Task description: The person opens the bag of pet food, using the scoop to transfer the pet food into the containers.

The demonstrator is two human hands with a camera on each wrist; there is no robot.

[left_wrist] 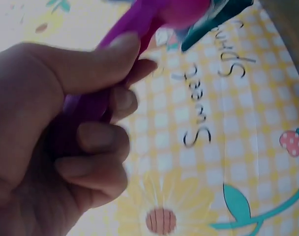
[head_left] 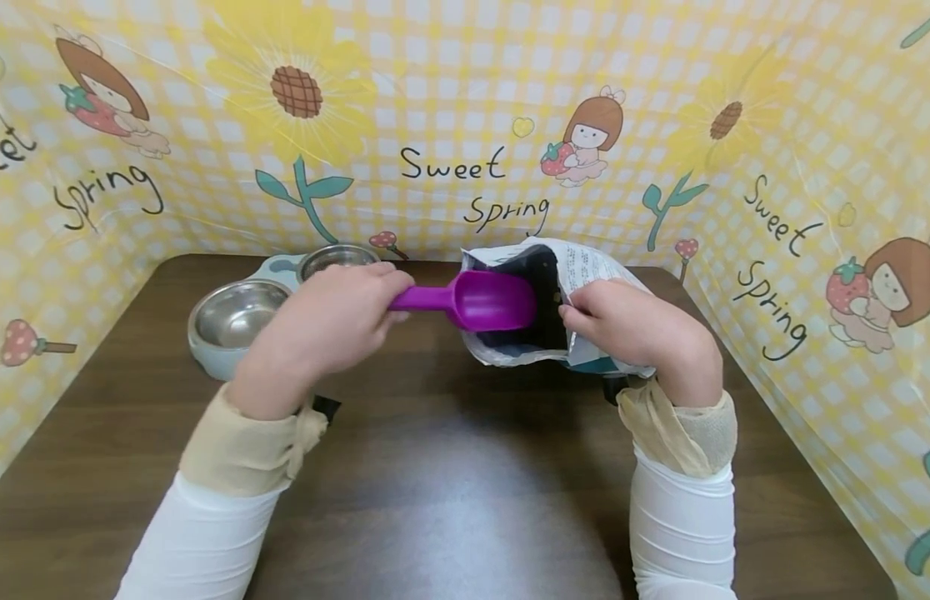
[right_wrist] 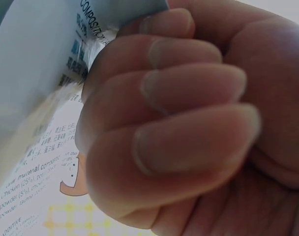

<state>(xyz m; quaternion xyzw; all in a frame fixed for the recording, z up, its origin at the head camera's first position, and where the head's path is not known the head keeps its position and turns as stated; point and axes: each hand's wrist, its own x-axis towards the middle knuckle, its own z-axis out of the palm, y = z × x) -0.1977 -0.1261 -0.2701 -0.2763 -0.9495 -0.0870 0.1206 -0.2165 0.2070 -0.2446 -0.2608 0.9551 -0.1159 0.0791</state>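
My left hand [head_left: 333, 317] grips the handle of a purple scoop [head_left: 495, 300], fingers curled round it in the left wrist view. The scoop's bowl looks bare inside and overlaps the dark mouth of a pet food bag [head_left: 600, 262] in the head view. With my right hand [head_left: 622, 321] I pinch the bag's right rim, holding the mouth open toward me. Printed text, with chicken listed among the materials, covers the bag's side in the right wrist view. A few small crumbs cling to its dark inner wall.
Left of the bag stands a pale blue double feeder with two steel bowls, a near bowl [head_left: 238, 315] and a far bowl [head_left: 337, 257], the latter partly behind my left hand. A dark wooden table [head_left: 450, 483] lies beneath. Yellow checked cloth [head_left: 450, 100] walls the back and sides.
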